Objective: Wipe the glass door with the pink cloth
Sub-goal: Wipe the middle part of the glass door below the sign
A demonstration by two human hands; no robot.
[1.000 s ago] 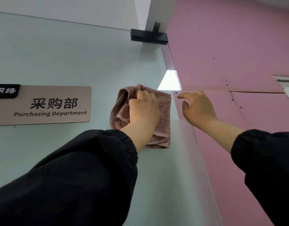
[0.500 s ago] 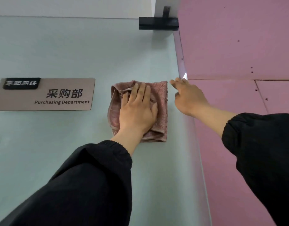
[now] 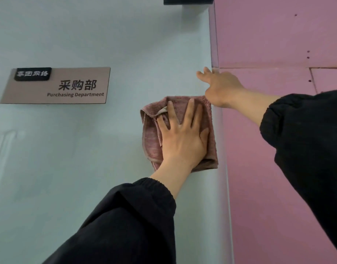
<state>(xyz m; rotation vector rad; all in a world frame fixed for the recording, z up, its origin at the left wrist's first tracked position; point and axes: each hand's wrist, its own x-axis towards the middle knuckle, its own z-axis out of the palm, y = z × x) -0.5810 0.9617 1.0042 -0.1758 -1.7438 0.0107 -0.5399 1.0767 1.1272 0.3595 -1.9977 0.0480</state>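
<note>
**A:** what's the surface like up there?

**B:** frosted pale-green glass door (image 3: 87, 168), takes up the whole left side. There's a tan sign (image 3: 57, 85) stuck on it reading "Purchasing Department", with a small black tag in its top left corner. Some pale streaks (image 3: 4, 145) on the glass over at the far left.

**A:** and the cloth?

**B:** pink cloth (image 3: 150, 141) is folded up and lying flat on the glass, right of the sign and a bit lower, just inside the door edge (image 3: 223, 187). Left hand (image 3: 183, 141) presses on it, fingers straight and spread wide. Right hand (image 3: 223, 88) sits just above it at that edge, fingers stretched out and a little apart. Can't tell if any of them curl round the edge.

**A:** rest of the room?

**B:** pink wall (image 3: 278, 178) made of panels on the right, dotted with little screw holes. Black bracket (image 3: 188, 0) at the door's top corner. Black sleeves (image 3: 125, 225) on both arms.
</note>
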